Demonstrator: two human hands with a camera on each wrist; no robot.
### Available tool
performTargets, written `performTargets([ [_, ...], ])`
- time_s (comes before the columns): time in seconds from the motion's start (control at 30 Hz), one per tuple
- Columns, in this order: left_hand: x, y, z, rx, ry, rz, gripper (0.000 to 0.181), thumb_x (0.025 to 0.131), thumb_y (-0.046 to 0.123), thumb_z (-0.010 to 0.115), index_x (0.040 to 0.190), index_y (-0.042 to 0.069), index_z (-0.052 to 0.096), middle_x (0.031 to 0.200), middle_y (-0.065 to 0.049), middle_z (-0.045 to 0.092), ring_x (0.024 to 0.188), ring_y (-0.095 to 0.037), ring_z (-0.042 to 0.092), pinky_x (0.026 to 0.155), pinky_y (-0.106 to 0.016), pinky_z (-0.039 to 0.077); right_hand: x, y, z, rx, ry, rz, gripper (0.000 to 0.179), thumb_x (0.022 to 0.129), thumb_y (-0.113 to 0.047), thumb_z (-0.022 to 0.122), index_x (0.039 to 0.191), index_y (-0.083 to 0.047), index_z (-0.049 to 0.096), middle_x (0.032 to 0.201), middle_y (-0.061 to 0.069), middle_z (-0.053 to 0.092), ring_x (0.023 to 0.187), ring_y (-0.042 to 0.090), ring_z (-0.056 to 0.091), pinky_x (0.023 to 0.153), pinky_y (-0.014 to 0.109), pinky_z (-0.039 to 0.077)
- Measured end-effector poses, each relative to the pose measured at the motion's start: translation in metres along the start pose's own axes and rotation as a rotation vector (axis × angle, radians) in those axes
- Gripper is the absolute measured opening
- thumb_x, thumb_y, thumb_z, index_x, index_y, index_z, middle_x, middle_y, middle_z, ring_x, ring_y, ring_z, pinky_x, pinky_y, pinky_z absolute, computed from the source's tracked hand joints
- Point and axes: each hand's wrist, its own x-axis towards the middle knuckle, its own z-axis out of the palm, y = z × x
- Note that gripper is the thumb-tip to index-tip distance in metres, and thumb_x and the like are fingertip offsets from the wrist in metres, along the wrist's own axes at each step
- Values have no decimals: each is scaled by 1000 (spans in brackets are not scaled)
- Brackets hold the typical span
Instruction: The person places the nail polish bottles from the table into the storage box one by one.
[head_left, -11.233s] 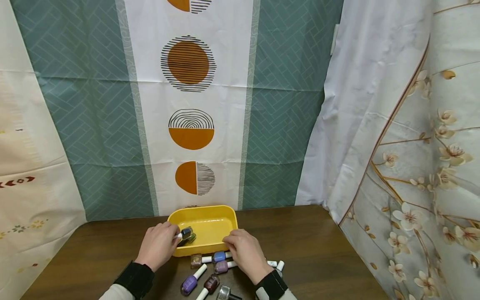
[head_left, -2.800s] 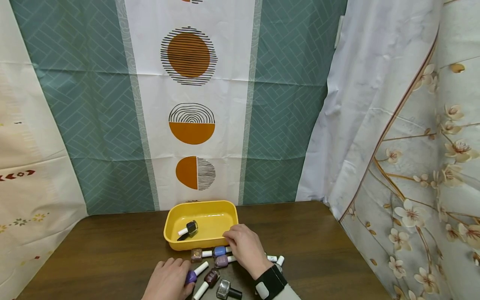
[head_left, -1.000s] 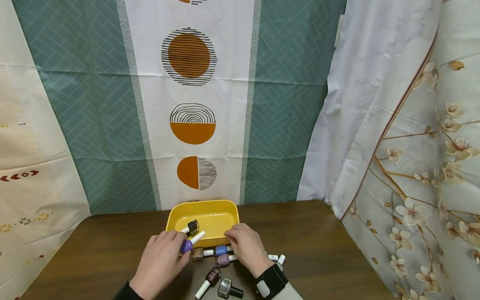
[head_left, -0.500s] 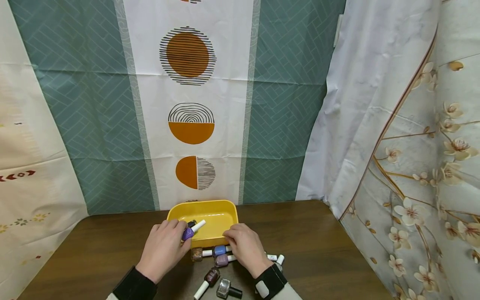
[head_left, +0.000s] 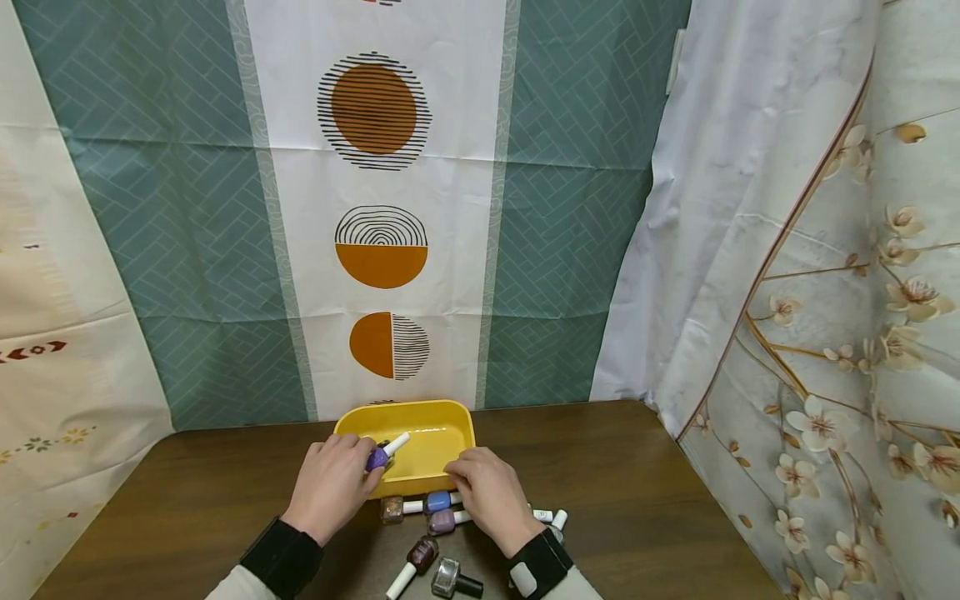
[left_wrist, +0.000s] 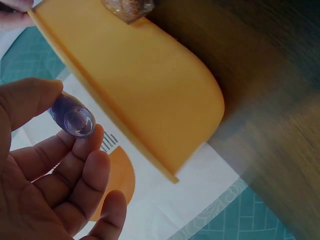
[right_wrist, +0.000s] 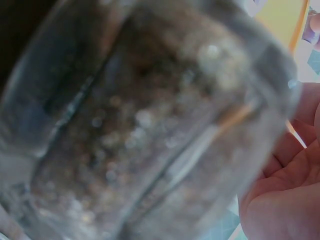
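Note:
My left hand (head_left: 330,483) pinches a purple nail polish bottle (head_left: 377,458) by its body, over the left front of the yellow tray (head_left: 420,485). Its white cap points up and to the right. In the left wrist view, thumb and fingers hold the bottle (left_wrist: 75,117) with its base facing the camera, beside the tray rim. Dark nail polish inside the tray is mostly hidden behind that hand. My right hand (head_left: 495,500) grips the tray's front right rim. A blurred glittery bottle (right_wrist: 140,120) fills much of the right wrist view, close to the lens.
In front of the tray lie a brown glitter bottle (head_left: 392,510), a blue one (head_left: 437,502) and a mauve one (head_left: 441,522). Nearer are a dark maroon bottle (head_left: 422,553) and a clear one with a black cap (head_left: 446,577). White caps (head_left: 559,520) show right of my right wrist.
A dark bottle my left hand held was left in the tray. That hand then took the purple bottle from the table and brought it over the tray. My right hand stays at the rim.

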Motion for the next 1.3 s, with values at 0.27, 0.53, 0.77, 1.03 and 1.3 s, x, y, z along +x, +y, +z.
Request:
performTargets([
  [0.27, 6, -1, 8, 2, -49, -3, 34, 92, 32, 93, 108, 8, 76, 93, -6, 70, 86, -29, 62, 83, -54, 54, 0, 1, 0, -3, 4, -11, 11, 100, -11, 83, 109, -17, 86, 103, -7, 74, 103, 13, 67, 92, 34, 61],
  [0.53, 14, -3, 12, -2, -76, -6, 29, 92, 32, 92, 99, 11, 75, 86, -2, 65, 80, -26, 57, 75, -48, 49, 0, 1, 1, -8, -5, 4, 10, 101, -12, 83, 109, -17, 86, 103, -7, 74, 102, 13, 67, 93, 34, 61],
  [0.77, 20, -6, 17, -8, -84, -8, 25, 92, 30, 93, 95, 12, 76, 82, -1, 64, 75, -23, 53, 72, -46, 45, 1, 2, 3, -7, -15, 15, 11, 102, -14, 82, 110, -18, 86, 104, -7, 74, 103, 12, 67, 93, 34, 60],
  [1.03, 24, -10, 20, -10, -119, -29, 28, 89, 31, 95, 96, 11, 77, 80, -1, 62, 74, -23, 54, 75, -49, 47, 1, 2, 2, -4, -11, 12, 10, 102, -14, 82, 110, -18, 86, 103, -8, 74, 103, 12, 67, 93, 33, 60],
  [1.3, 28, -13, 23, -21, -126, -33, 32, 87, 30, 96, 92, 12, 70, 77, 0, 58, 72, -21, 51, 74, -49, 45, 0, 1, 2, -2, -9, 10, 10, 101, -13, 82, 110, -18, 86, 103, -8, 74, 102, 12, 67, 92, 33, 60],
])
